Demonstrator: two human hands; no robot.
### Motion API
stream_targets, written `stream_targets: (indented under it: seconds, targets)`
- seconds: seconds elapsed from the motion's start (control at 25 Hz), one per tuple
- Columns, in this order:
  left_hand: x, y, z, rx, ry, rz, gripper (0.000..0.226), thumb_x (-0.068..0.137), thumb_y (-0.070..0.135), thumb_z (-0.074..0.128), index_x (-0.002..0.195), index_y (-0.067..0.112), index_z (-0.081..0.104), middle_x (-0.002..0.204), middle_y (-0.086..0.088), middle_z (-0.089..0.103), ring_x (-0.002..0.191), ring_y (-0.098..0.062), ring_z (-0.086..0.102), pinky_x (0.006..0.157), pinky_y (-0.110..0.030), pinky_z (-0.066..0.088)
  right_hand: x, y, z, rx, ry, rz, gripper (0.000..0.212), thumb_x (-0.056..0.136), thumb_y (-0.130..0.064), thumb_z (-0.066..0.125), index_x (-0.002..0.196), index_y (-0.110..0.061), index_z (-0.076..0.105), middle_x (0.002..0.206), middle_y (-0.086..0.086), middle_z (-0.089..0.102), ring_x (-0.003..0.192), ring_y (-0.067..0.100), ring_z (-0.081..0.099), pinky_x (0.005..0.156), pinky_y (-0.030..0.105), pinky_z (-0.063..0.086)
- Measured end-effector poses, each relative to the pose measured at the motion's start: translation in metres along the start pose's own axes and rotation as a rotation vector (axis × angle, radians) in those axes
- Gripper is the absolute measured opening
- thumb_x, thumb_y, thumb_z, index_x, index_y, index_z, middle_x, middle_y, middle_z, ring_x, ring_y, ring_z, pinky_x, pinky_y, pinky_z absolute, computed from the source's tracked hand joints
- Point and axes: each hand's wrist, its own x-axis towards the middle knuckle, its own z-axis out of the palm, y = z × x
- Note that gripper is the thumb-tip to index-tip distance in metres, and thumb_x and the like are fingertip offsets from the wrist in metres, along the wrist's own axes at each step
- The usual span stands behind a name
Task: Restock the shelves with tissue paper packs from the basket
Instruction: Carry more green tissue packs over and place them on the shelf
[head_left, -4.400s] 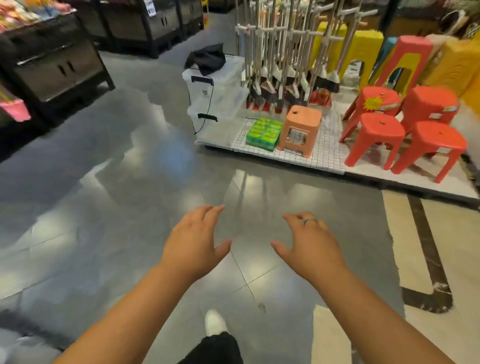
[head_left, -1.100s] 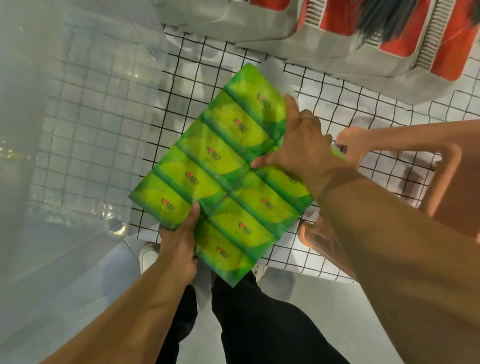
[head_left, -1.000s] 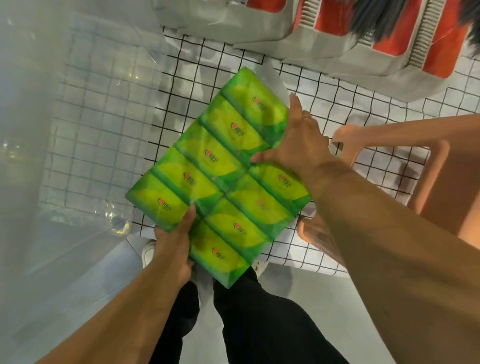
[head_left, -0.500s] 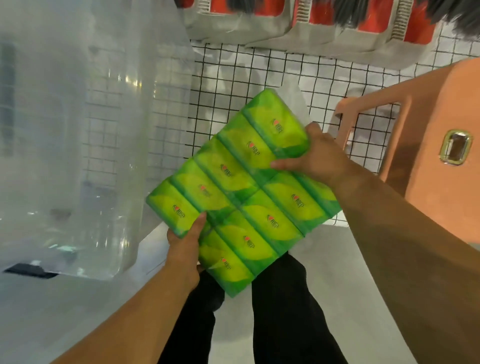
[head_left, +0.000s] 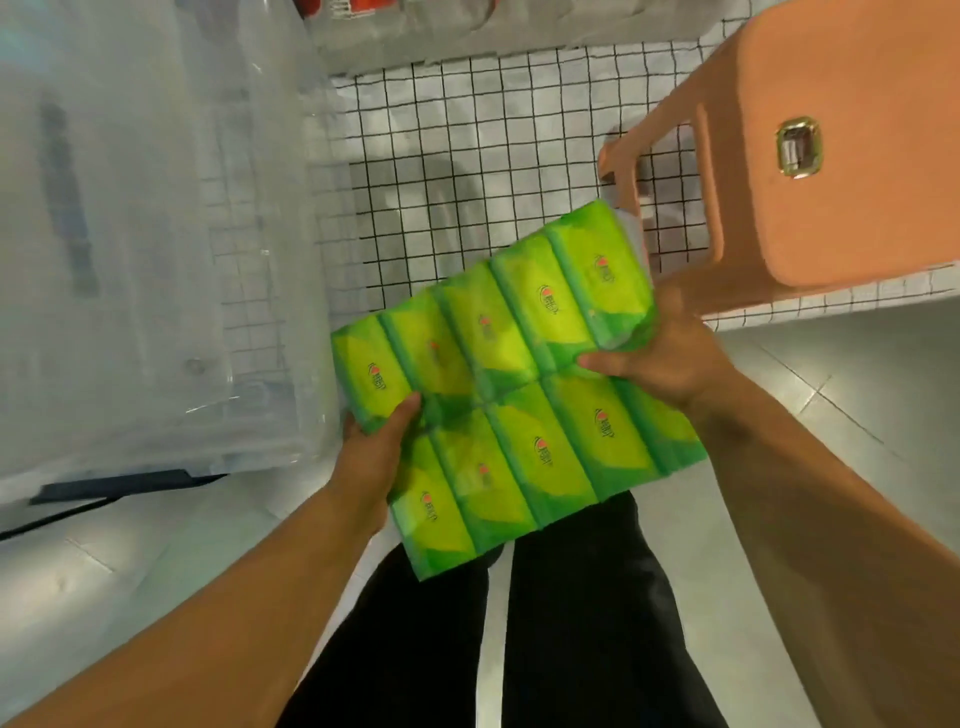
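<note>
View from the head camera, looking down. A clear plastic storage box (head_left: 130, 234) filled the field from 8 to 11 o'clock, with a black latch (head_left: 119, 480) on its near lower edge. Pale grey floor tiles (head_left: 831, 395) occupied the 3 to 4 o'clock sector and the 7 o'clock corner. An orange plastic stool (head_left: 857, 218) stood at 1 to 2 o'clock, its legs on a white platform covered by a black wire grid (head_left: 467, 156), which extended across 12 o'clock. The person's black trousers (head_left: 571, 623) ran down to 6 o'clock. At centre, the tissue paper pack (head_left: 519, 374) (a wrapped green-and-yellow bundle of small packets in two rows) was held in the air above the legs, its long axis running from 8 to 2 o'clock; its far corner lay over the near edge of the grid, just beside one stool leg. The left hand (head_left: 371, 457) grasped the pack's 8 o'clock end, thumb pressed on the top face, the fingers hidden underneath. The right hand (head_left: 670, 358) gripped the 3 o'clock edge, thumb laid on top along the seam between the two rows, the fingers out of sight below. A small metallic badge (head_left: 799, 147) sat on the stool's seat at 2 o'clock.
</note>
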Motion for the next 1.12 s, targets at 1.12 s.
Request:
stream_targets:
  seconds: [1.12]
  targets:
    - [-0.589, -0.281, 0.161, 1.211, -1.256, 0.563, 0.065, 0.064, 0.031, 0.084, 0.123, 0.024, 0.055, 0.106, -0.001, 0.073, 0.094, -0.025, 0.070, 0.074, -0.041, 0.057, -0.824, 0.372, 0.002, 1.562, 1.278, 0.487, 0.079, 0.073, -0.015, 0.081, 0.132, -0.025, 0.030, 0.110, 0.000, 0.061, 0.088, 0.008, 0.063, 0.066, 0.024, 0.054]
